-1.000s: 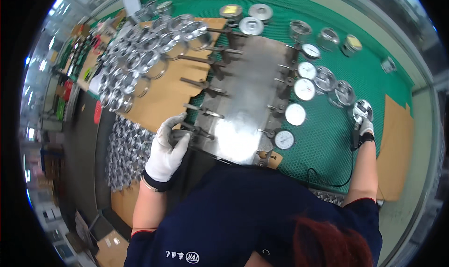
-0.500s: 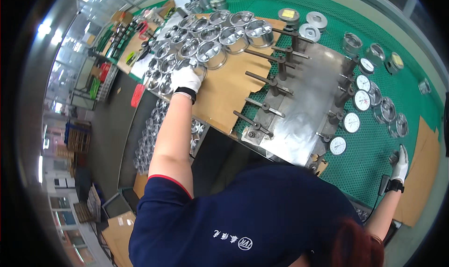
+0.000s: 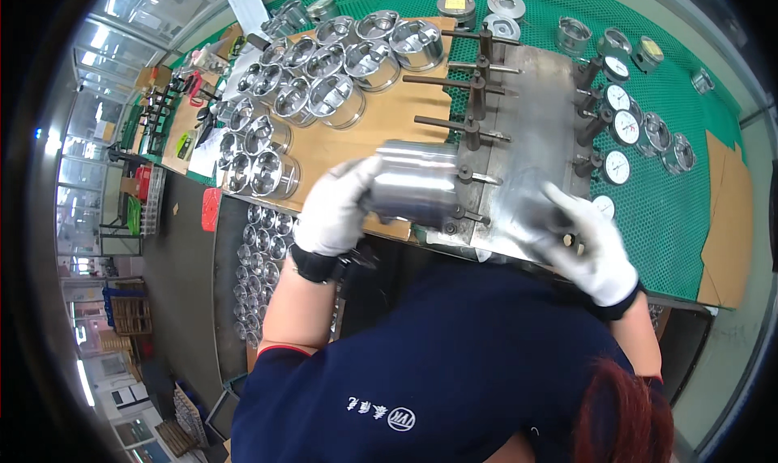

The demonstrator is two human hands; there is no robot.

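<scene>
Left hand (image 3: 336, 207): fingers closed around the left end of a metal piston (image 3: 417, 183), which is held on its side in the air above the near edge of the cardboard sheet (image 3: 369, 151), beside the steel plate (image 3: 535, 118). The piston is judged stiff, fairly heavy and slippery on its polished wall; a full-palm grip around the skirt is advised, with knocks to the rim avoided. Right hand (image 3: 596, 248): partly open over the plate's near end, blurred; whether anything is held cannot be told. Further out, dial gauges (image 3: 617, 167) are lined along the plate, and upright pistons (image 3: 339, 110) are grouped on the cardboard. Background: white crate (image 3: 154, 212), contents too small to be identified.
</scene>
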